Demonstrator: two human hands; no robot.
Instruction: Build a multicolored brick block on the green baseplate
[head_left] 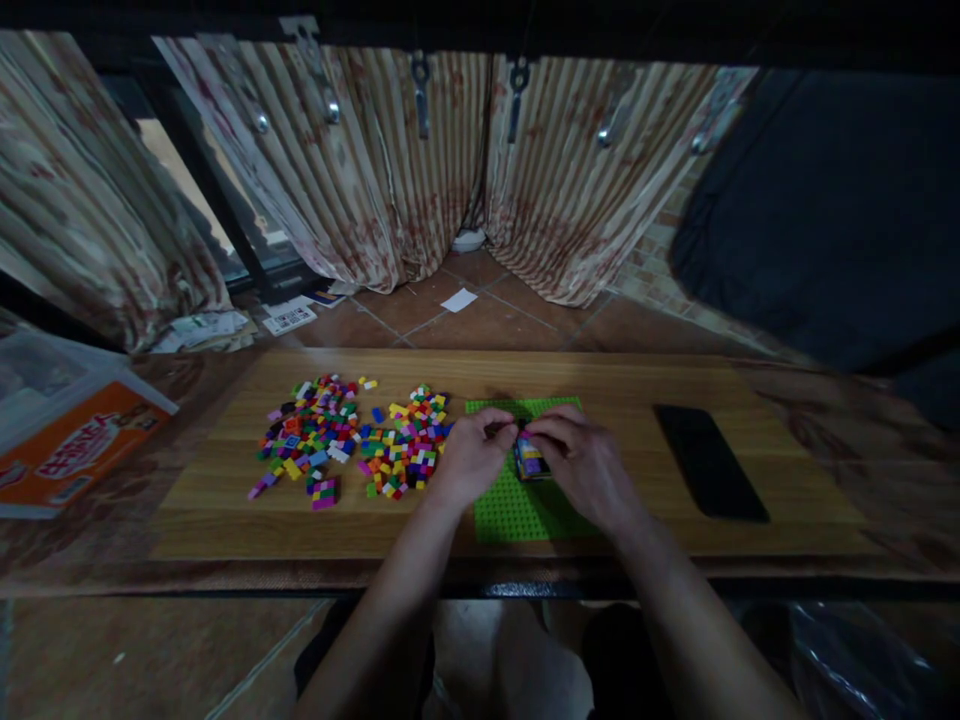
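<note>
A green studded baseplate (517, 510) lies on the wooden table (810, 480) in front of me. Both hands rest over its far half. My left hand (471, 458) has its fingers curled, the tips pinched near a small stack of coloured bricks (529, 457). My right hand (581, 462) is closed around that stack from the right, and the stack stands on the baseplate between the two hands. What the left fingertips pinch is too small to make out. A spread of several loose coloured bricks (352, 440) lies left of the baseplate.
A black phone (709, 460) lies flat to the right of the baseplate. An orange and white box (75, 445) sits at the table's left end. Striped curtains (420, 170) hang behind, over a tiled floor with scattered papers (289, 317).
</note>
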